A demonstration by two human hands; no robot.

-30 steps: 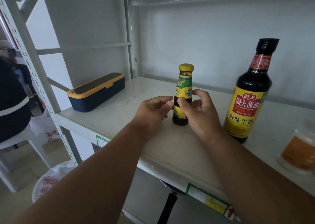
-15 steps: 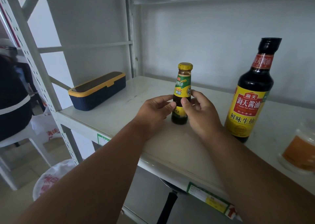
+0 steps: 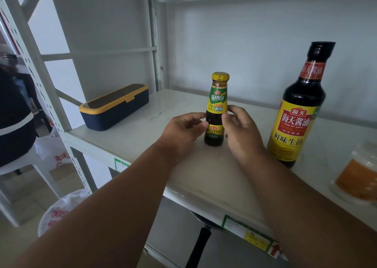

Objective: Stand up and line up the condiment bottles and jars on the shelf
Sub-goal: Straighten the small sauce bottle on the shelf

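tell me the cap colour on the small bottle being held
Yellow cap, clearest in the head view.

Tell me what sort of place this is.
Probably a shop or storeroom, though that is a guess: a white metal shelf on perforated uprights carries printed tags along its front edge, and the small sauce bottle and large soy sauce bottle stand on it.

pale wall [image 3: 244,49], white chair [image 3: 24,165]

The white metal shelf [image 3: 130,137] carries four things. A small yellow-capped sauce bottle [image 3: 216,108] stands upright mid-shelf. Well to its left lies a navy box with a yellow rim [image 3: 114,107]. To its right stands a tall soy sauce bottle [image 3: 295,112], and farther right a blurred jar [image 3: 359,176].
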